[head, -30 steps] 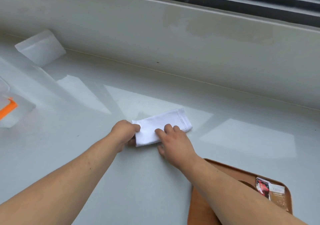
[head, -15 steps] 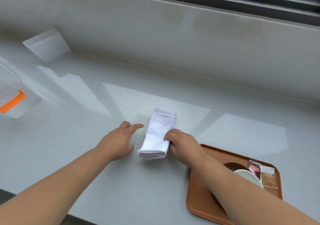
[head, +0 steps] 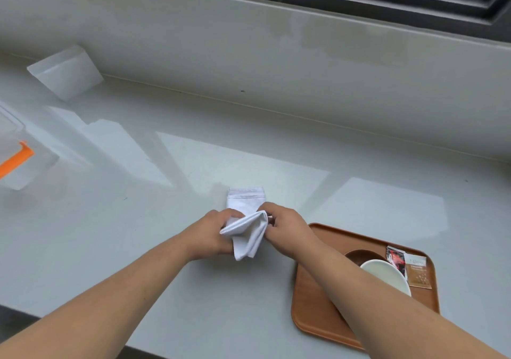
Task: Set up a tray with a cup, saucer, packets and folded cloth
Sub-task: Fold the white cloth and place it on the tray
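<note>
**Cloth gripped in both hands, left of the tray**

Your left hand [head: 211, 234] and right hand [head: 287, 231] both grip the white cloth [head: 246, 238]. The fingers of each hand are curled round its near part and pinch it from opposite sides, raising that part off the bench [head: 138, 248]. The far, hemmed end of the cloth lies flat on the bench.

The cloth is just left of the brown tray [head: 312, 303] and outside it. On the tray, a white cup [head: 387, 275] overlaps a dark saucer [head: 359, 255]. Your right forearm hides part of both, so you cannot tell whether the cup rests on the saucer. Two packets [head: 409, 267] lie just beside the cup, near the tray's right edge.

At the far left of the bench stands a clear container [head: 16, 165] with an orange clip. A white folded sheet [head: 66, 71] leans at the back.
</note>
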The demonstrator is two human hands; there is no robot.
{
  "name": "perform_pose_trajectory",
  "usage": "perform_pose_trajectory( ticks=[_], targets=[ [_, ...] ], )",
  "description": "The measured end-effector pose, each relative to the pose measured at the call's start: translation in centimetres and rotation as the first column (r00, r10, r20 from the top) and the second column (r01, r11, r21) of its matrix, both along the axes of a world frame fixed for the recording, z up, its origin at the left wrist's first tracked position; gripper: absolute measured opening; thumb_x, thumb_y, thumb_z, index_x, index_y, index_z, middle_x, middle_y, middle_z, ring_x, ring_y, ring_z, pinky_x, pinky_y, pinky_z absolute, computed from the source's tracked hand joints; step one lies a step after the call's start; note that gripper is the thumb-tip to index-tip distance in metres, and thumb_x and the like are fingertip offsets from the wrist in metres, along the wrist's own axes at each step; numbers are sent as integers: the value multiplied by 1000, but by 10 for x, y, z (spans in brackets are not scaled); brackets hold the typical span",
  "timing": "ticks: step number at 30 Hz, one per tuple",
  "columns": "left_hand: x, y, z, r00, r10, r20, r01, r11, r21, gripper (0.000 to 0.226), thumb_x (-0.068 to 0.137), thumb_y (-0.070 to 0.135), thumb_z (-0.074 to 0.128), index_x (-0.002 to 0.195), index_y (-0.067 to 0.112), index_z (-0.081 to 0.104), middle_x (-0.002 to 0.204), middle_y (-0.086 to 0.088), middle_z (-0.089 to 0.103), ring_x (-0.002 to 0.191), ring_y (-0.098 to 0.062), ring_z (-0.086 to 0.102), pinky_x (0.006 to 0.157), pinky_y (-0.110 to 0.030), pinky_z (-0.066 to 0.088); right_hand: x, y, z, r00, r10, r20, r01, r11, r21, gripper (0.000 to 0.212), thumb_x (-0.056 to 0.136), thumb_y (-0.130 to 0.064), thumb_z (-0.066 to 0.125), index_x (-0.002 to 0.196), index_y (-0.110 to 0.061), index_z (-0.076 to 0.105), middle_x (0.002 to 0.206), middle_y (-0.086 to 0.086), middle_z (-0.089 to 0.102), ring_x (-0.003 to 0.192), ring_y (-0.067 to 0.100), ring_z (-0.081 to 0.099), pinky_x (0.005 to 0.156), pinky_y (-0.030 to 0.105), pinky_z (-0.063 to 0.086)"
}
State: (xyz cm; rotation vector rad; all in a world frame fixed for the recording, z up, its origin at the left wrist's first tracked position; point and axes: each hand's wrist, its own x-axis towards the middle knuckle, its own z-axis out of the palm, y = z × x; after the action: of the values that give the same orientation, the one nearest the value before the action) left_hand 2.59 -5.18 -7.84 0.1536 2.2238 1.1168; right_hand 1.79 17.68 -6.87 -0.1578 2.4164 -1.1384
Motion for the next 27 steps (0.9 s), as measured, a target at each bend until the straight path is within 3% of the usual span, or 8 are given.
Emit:
perform_pose_trajectory(
  ticks=[4, 8, 10, 12, 15, 21, 24, 27],
  targets=[
    [8, 0, 0, 992, 99, -79, -94, 994, 59, 31, 70, 48, 86, 93, 40, 68, 91, 5, 66, 78, -11, 62, 69, -31, 51, -7, -4, -3, 994, -109, 31, 108, 994, 36, 14, 89, -34, 55, 86, -23, 63, 82, -8, 72, 79, 13, 67, 70, 32, 53],
    [2, 0, 2, 949, 313, 41, -315, 946, 74, 20, 86, 53, 68, 80, 35, 73, 65, 18, 61, 58, 0, 52, 60, -26, 40, -16, 1, -4, 979, -170, 116, 169, 985, 17, 30, 86, -40, 59, 68, -17, 50, 60, -9, 52, 56, 11, 46, 54, 31, 37],
    [-4, 3, 0, 912, 393, 120, -397, 918, 8, 26, 93, 49, 65, 89, 27, 78, 70, 16, 67, 63, -6, 59, 63, -27, 43, -22, 1, -2, 974, -180, 136, 179, 984, 19, 38, 91, -44, 60, 65, -19, 46, 61, -2, 51, 56, 14, 47, 54, 31, 35],
    [-11, 7, -5, 894, 425, 140, -418, 905, -76, 37, 95, 45, 65, 77, 13, 70, 64, 7, 57, 58, -15, 50, 59, -29, 37, -29, -2, -2, 978, -161, 133, 152, 986, 73, 39, 95, -41, 59, 66, -17, 47, 62, 4, 53, 57, 19, 50, 55, 31, 36],
    [-20, 10, -10, 887, 443, 129, -419, 891, -173, 39, 94, 41, 64, 66, 17, 52, 59, 1, 51, 54, -20, 46, 60, -31, 36, -40, -10, -3, 977, -157, 141, 136, 979, 149, 36, 94, -33, 58, 65, -15, 43, 62, 7, 50, 54, 21, 48, 54, 32, 35],
    [-32, 16, -11, 940, 337, -57, -330, 850, -411, 43, 89, 50, 61, 63, 20, 45, 59, 4, 53, 54, -17, 50, 52, -29, 34, -52, -18, -14, 975, -154, 158, 91, 934, 346, 37, 91, -27, 58, 59, -16, 42, 57, 1, 49, 56, 21, 50, 45, 28, 30],
    [-37, 19, -10, 926, 355, -133, -373, 792, -483, 35, 80, 54, 68, 80, 24, 49, 73, 11, 58, 67, -13, 57, 51, -27, 33, -51, -19, -19, 978, -157, 137, 85, 902, 424, 29, 92, -34, 60, 71, -16, 51, 71, 1, 56, 72, 25, 55, 49, 29, 31],
    [-42, 23, -10, 921, 370, -126, -379, 767, -518, 46, 75, 51, 72, 99, 26, 42, 86, 12, 55, 80, -17, 59, 51, -26, 33, -48, -21, -24, 966, -246, 77, 191, 884, 426, 28, 89, -39, 65, 90, -15, 50, 83, 0, 56, 78, 25, 54, 56, 31, 34]
  ],
)
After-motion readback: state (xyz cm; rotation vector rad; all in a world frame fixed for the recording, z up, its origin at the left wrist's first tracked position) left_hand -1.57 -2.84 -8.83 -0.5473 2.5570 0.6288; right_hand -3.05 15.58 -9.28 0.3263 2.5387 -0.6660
